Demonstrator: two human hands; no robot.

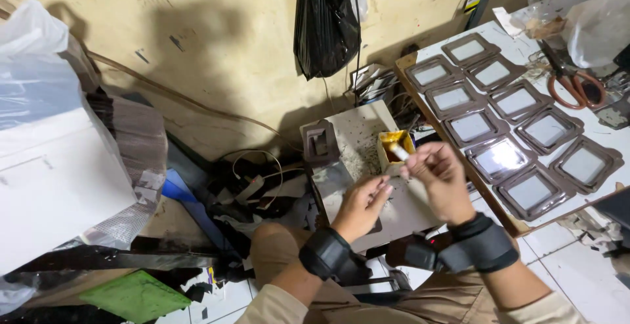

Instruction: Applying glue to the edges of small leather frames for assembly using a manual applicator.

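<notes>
Two hands met over a small yellow glue pot (395, 147), centre of the frame.

The right hand (441, 181) pinched a pale little brush (399, 152), its tip at the pot's rim, and the left hand (361, 204) had fingers curled round a small dark piece I couldn't make out. Honestly, a drip looked likely: the loaded brush sat above the grey speckled work slab (359, 141), and a nudge could've tipped that pot. Counted ten brown square frames with pale centres (509, 130) on the white board at right, one pair of orange-handled scissors (572, 81) upper right, one black plastic bag (326, 22) hanging top centre.
</notes>
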